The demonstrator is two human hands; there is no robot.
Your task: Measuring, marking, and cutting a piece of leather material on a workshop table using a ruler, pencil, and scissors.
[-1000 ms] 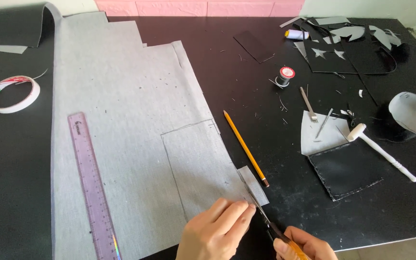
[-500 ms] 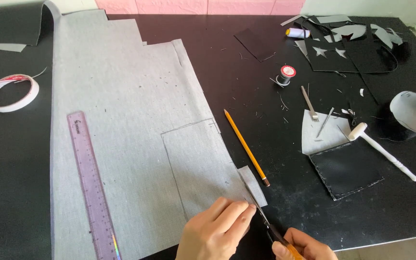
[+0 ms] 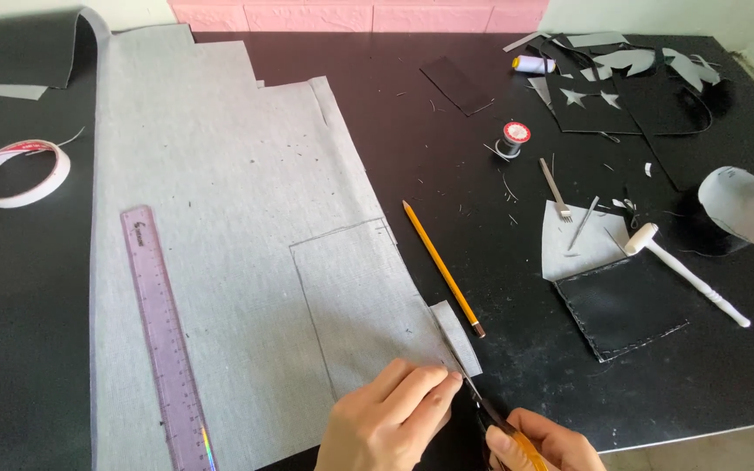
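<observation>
Head view shows the left hand (image 3: 390, 419) lying flat, fingers pressed on a large grey sheet of felt-like fabric (image 3: 220, 227) spread over the matte black table (image 3: 447, 157), beside a pencilled rectangle. The right hand (image 3: 538, 445) is curled closed around orange-handled scissors (image 3: 495, 419), seemingly, since the frame edge cuts them off; their thin blades meet the fabric's edge by a narrow hanging grey strip (image 3: 457, 336). A yellow wooden pencil (image 3: 442, 268) lies just beside. A translucent purple plastic ruler (image 3: 163, 336) rests on the fabric.
</observation>
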